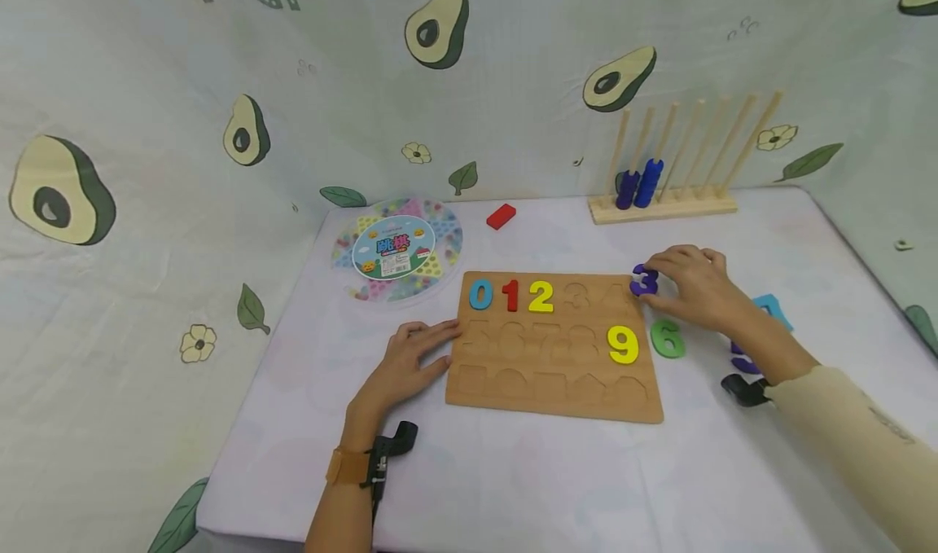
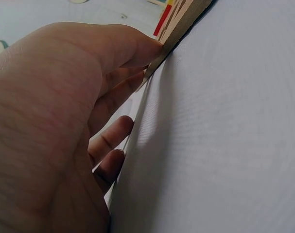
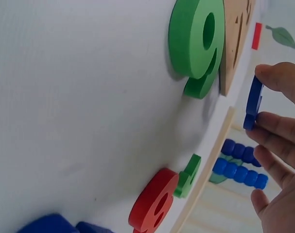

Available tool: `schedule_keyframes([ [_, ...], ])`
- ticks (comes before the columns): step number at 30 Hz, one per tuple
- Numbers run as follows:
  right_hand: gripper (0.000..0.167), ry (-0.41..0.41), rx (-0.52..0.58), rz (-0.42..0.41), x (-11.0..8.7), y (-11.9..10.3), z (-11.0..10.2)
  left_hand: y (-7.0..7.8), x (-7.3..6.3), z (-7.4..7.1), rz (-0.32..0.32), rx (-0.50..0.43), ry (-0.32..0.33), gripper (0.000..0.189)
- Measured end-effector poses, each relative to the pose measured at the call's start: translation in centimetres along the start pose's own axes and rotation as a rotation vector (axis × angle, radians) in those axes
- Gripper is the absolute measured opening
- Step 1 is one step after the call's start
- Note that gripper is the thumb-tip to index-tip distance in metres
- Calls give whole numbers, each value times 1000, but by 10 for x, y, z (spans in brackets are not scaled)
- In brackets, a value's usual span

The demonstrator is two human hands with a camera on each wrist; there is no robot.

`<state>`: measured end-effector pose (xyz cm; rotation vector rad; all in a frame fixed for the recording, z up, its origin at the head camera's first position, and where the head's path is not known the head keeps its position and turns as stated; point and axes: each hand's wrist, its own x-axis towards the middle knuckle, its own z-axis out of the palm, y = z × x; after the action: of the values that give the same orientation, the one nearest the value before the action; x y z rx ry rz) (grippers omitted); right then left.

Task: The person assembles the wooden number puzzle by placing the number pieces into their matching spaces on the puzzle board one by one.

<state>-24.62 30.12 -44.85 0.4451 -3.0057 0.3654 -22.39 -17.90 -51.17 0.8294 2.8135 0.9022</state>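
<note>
My right hand (image 1: 692,288) pinches a purple number 3 (image 1: 644,280) between thumb and fingertips, above the upper right corner of the wooden number board (image 1: 542,390). In the right wrist view the number 3 (image 3: 254,99) appears edge-on, raised off the table. With fingers extended, my left hand (image 1: 403,366) touches the board's left edge; its thumb (image 2: 147,48) meets that edge in the left wrist view. A blue 0 (image 1: 480,294), red 1 (image 1: 510,296) and yellow 2 (image 1: 541,297) sit in the top row. A yellow 9 (image 1: 624,345) lies at the middle row's right end.
Beside the board lies a green 6 (image 1: 668,339). My right forearm partly covers a blue piece (image 1: 773,310) and a purple piece (image 1: 746,364). A red 8 (image 3: 154,201) shows in the right wrist view. Behind stand a peg rack (image 1: 667,207), red block (image 1: 501,216) and round game box (image 1: 447,239).
</note>
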Motion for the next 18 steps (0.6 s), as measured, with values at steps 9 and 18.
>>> schedule_keyframes([
  [9,55,-26,13,-12,-1,-13,3,-3,-1,2,-2,-6,-8,48],
  [18,53,-2,16,-60,2,-20,-2,-2,0,0,1,15,-2,48],
])
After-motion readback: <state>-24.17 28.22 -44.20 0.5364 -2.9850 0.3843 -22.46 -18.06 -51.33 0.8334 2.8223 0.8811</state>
